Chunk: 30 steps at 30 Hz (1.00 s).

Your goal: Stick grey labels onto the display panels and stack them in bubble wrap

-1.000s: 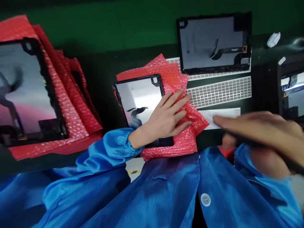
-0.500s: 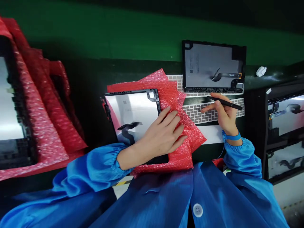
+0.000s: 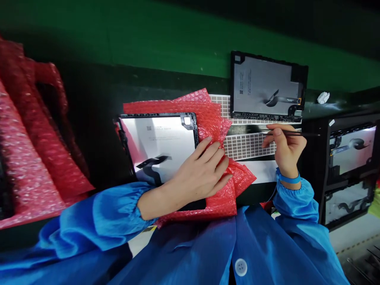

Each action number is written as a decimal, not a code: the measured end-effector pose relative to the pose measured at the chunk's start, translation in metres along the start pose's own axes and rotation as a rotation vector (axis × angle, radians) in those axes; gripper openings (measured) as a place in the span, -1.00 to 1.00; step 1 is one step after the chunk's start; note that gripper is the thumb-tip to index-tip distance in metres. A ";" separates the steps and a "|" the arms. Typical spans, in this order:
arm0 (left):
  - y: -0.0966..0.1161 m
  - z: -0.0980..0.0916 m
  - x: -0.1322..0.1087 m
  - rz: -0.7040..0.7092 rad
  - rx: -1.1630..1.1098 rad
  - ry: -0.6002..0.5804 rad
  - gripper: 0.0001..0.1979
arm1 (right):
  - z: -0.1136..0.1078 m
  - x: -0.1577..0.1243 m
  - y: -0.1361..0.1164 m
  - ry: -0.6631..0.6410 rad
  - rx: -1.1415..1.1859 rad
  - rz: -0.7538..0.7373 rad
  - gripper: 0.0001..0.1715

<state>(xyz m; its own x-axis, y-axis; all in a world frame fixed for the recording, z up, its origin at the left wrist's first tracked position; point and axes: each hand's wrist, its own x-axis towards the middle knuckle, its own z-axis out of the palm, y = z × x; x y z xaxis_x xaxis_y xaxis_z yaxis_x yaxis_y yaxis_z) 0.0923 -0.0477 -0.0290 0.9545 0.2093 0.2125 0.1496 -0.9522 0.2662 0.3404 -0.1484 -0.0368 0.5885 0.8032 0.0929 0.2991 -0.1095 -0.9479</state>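
Observation:
My left hand (image 3: 196,170) lies with its fingers stretched out over the right edge of a tablet screen panel (image 3: 160,138) and the red bubble wrap (image 3: 209,118) beneath it. The panel's silver back faces up, with a dark flex cable (image 3: 152,162) on it. My right hand (image 3: 287,146) is closed on slim black tweezers (image 3: 299,133), their tip pointing left. It hovers over a white sheet of small grey labels (image 3: 249,145). A second screen panel (image 3: 264,87) rests behind, on another label sheet (image 3: 221,103).
Red bubble wrap bags (image 3: 44,138) are piled at the left. A black rack (image 3: 325,158) at the right holds screen panels (image 3: 353,148). Crumpled white paper (image 3: 323,97) sits at the back right. A white paper sheet (image 3: 258,171) lies below the labels.
My right hand has turned, so the tweezers now lie nearly level and appear thinner. My left hand stays on the panel. The view has shifted a little to the right.

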 end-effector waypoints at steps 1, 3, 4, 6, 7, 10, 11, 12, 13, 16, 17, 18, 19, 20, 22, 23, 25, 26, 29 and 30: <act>0.000 -0.001 -0.001 -0.006 -0.004 0.016 -0.63 | 0.005 -0.002 0.000 -0.043 0.023 0.007 -0.76; -0.001 -0.003 -0.002 -0.017 -0.016 0.062 -0.67 | 0.014 -0.005 0.005 -0.125 0.059 0.030 -0.79; -0.002 -0.004 -0.003 -0.017 -0.026 0.089 -0.69 | 0.018 -0.006 0.009 -0.146 0.068 0.043 -0.79; -0.004 -0.005 -0.006 -0.007 -0.055 0.134 -0.72 | 0.021 -0.007 0.018 -0.136 0.075 0.066 -0.78; -0.006 -0.005 -0.007 -0.003 -0.067 0.144 -0.73 | 0.021 -0.008 0.021 -0.108 0.078 0.071 -0.78; -0.009 -0.006 -0.009 0.003 -0.069 0.134 -0.75 | 0.016 -0.007 0.025 -0.028 0.091 0.070 -0.78; -0.010 -0.006 -0.010 0.000 -0.061 0.127 -0.75 | 0.014 -0.006 0.025 -0.009 0.091 0.066 -0.78; -0.010 -0.005 -0.010 -0.002 -0.051 0.120 -0.75 | 0.012 -0.005 0.024 0.006 0.086 0.061 -0.79; -0.010 -0.005 -0.010 -0.001 -0.040 0.112 -0.76 | 0.011 -0.005 0.024 0.016 0.076 0.058 -0.79; -0.008 -0.003 -0.010 -0.001 -0.034 0.085 -0.70 | 0.014 -0.005 0.026 0.043 0.022 0.060 -0.75; -0.008 -0.002 -0.010 -0.001 -0.043 0.075 -0.66 | 0.016 -0.006 0.026 0.045 0.010 0.070 -0.71; -0.008 -0.001 -0.010 -0.003 -0.054 0.069 -0.63 | 0.020 -0.007 0.027 0.041 0.005 0.082 -0.68; -0.007 0.001 -0.011 -0.003 -0.064 0.064 -0.62 | 0.023 -0.008 0.027 0.033 0.006 0.094 -0.64; -0.007 0.002 -0.011 0.001 -0.067 0.060 -0.62 | 0.025 -0.009 0.027 0.021 0.009 0.105 -0.61; -0.007 0.005 -0.012 0.015 -0.071 0.060 -0.62 | 0.024 -0.012 0.025 0.014 0.018 0.108 -0.59; -0.007 0.007 -0.012 0.018 -0.077 0.069 -0.62 | 0.019 -0.013 0.023 0.030 0.010 0.094 -0.59; -0.006 0.010 -0.014 0.004 -0.103 0.104 -0.64 | 0.002 -0.018 0.018 0.112 -0.066 0.035 -0.60; -0.006 0.012 -0.014 -0.010 -0.120 0.123 -0.65 | -0.010 -0.022 0.016 0.160 -0.138 -0.005 -0.59; -0.006 0.018 -0.016 -0.041 -0.133 0.148 -0.68 | -0.049 -0.039 0.021 0.247 -0.421 -0.079 -0.58; -0.006 0.019 -0.016 -0.040 -0.127 0.152 -0.68 | -0.060 -0.046 0.025 0.242 -0.503 -0.075 -0.57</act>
<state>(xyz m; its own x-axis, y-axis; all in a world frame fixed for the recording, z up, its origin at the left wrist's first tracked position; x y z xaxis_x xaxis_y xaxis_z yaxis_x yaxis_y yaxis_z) 0.0812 -0.0497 -0.0522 0.8969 0.2867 0.3367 0.1434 -0.9088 0.3918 0.3662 -0.2229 -0.0469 0.6894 0.6689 0.2780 0.6334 -0.3704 -0.6794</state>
